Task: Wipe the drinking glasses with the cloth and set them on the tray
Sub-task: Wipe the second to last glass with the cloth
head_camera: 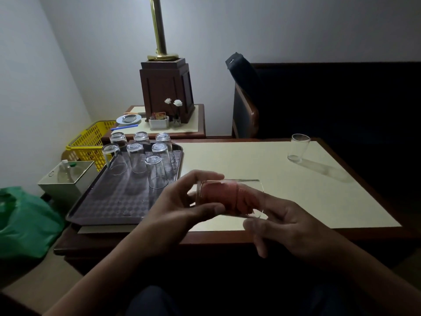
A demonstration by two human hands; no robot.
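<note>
My left hand (182,201) grips the base end of the tumbler (239,182), held on its side over the table's (250,160) near edge. My right hand (291,224) has fingers in its mouth, holding the pink cloth (227,199) bunched inside. I'd judge the thin glass light, slippery and breakable, best held round the wall; the tray (109,208), just left, carries seven upturned glasses (157,171) at its far end, with open room nearer me.

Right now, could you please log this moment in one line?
left hand: holds glass sideways | right hand: presses cloth inside it | tray: inverted glasses | table: one upright glass
</note>
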